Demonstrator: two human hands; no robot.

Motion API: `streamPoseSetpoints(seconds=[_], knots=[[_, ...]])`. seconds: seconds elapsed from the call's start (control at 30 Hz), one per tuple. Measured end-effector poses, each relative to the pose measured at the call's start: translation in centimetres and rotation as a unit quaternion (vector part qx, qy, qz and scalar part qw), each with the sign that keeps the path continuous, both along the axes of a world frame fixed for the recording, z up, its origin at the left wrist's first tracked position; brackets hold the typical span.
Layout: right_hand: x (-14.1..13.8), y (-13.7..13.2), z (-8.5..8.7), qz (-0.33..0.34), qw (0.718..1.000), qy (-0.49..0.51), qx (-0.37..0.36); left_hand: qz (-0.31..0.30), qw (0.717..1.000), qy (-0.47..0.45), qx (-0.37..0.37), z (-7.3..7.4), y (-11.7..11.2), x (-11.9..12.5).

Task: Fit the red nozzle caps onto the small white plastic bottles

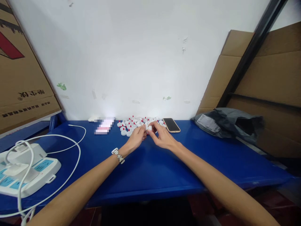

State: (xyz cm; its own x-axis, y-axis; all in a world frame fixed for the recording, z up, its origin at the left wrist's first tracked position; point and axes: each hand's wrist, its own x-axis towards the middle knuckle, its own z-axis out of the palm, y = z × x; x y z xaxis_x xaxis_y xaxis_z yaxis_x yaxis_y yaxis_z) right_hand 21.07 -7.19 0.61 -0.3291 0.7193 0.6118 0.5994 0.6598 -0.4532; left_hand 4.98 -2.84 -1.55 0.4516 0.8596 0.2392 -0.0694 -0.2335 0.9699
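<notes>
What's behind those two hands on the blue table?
A heap of small white pieces with red tips lies by the wall, a phone beside it. The left hand and right hand cover the heap's near edge.

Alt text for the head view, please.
The left hand and right hand pinch a small white piece together over a blue table, just in front of a pile of small white-and-red parts by the wall. A phone lies right of the pile; a white power strip sits far left.
</notes>
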Motion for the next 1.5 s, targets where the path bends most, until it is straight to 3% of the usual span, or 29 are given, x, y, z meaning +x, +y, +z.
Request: streamPoseSetpoints(seconds=[0.1,0.23,0.3,0.37,0.43,0.6,0.77,0.9,1.17,1.37,1.5], knots=[[-0.4,0.3,-0.7,-0.025,1.0,0.011,-0.008,0.008,0.998,0.048,0.04,0.2,-0.6,0.1],[-0.9,1.4,-1.8,-0.045,0.994,0.079,-0.063,0.075,0.956,0.175,0.225,0.5,-0.9,-0.7],[-0.7,2.0,-2.1,-0.048,0.977,0.152,-0.138,0.118,0.929,0.215,0.276,0.9,-0.5,-1.6],[-0.3,2.6,-2.2,-0.052,0.943,0.237,-0.227,0.169,0.912,0.233,0.292,1.4,0.2,-2.7],[0.2,3.0,-2.4,-0.057,0.925,0.265,-0.266,0.141,0.899,0.264,0.32,1.6,0.8,-3.7],[0.8,2.8,-2.5,-0.032,0.977,0.105,-0.185,-0.037,0.873,0.306,0.377,0.6,1.5,-4.2],[1.7,2.1,-1.9,-0.041,0.987,0.014,-0.158,-0.095,0.866,0.323,0.369,-0.2,1.7,-4.0],[1.9,2.0,-1.7,-0.042,0.986,-0.013,-0.163,-0.084,0.86,0.346,0.365,0.0,1.7,-4.2],[1.5,2.6,-2.7,-0.093,0.992,-0.044,-0.071,-0.05,0.829,0.368,0.419,-0.3,1.9,-4.4],[1.1,3.2,-3.7,-0.01,0.985,0.018,-0.173,0.038,0.783,0.398,0.477,0.6,1.5,-4.0],[1.3,3.3,-3.7,-0.051,0.984,0.009,-0.169,0.063,0.743,0.439,0.502,0.6,1.7,-3.9]])
